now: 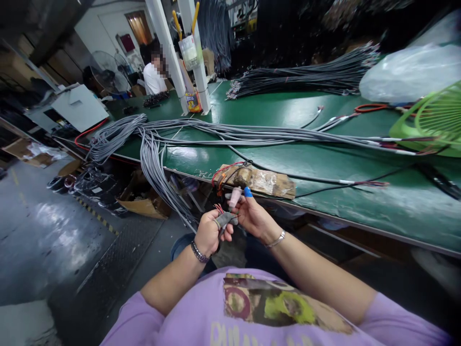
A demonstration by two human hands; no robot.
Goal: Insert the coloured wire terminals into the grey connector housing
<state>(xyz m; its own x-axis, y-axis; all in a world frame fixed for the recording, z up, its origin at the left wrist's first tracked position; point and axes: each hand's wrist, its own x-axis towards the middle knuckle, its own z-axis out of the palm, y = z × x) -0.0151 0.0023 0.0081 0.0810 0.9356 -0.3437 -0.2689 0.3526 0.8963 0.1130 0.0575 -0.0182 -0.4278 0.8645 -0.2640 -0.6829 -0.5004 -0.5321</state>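
You wear a lilac short-sleeved shirt (194, 307), with a band on each wrist and coloured covers on your fingers.
Your shirt's front carries a printed panel (259, 300) in brown and beige, with a maroon ring on one side and a yellow-green patch near the middle; pale lettering (234, 335) below it runs off the bottom edge. Above your left grip (211, 231) sits a dark, segmented bracelet (199, 253); above your right grip (255, 218), a slim silvery bangle (276, 240). You have a grey finger cover (224, 219) on the left, and pink (236, 197) and bright blue (248, 192) ones on the right.
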